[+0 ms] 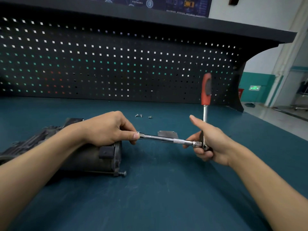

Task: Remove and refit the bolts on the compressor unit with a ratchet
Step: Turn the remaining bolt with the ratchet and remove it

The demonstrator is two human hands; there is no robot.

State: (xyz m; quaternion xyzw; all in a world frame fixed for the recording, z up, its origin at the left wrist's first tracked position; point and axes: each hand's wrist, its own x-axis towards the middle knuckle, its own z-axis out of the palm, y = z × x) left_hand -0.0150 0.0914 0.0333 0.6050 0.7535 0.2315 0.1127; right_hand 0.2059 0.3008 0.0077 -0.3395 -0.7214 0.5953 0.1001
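Observation:
The dark compressor unit (93, 157) lies on its side at the left of the blue bench. A long bolt (122, 173) sticks out of its lower flange. My right hand (210, 142) grips the head of the ratchet (206, 95), whose red handle points straight up. A chrome extension bar (168, 140) runs level from the ratchet head to the left. My left hand (110, 129) pinches the socket end of that bar, just above the compressor's end face. Three loose bolts (140, 115) lie on the bench behind my hands.
A small grey metal plate (167, 134) lies on the bench mat (158, 189) behind the extension bar. A black pegboard (116, 64) closes off the back of the bench. The bench's right edge drops to the workshop floor (275, 117).

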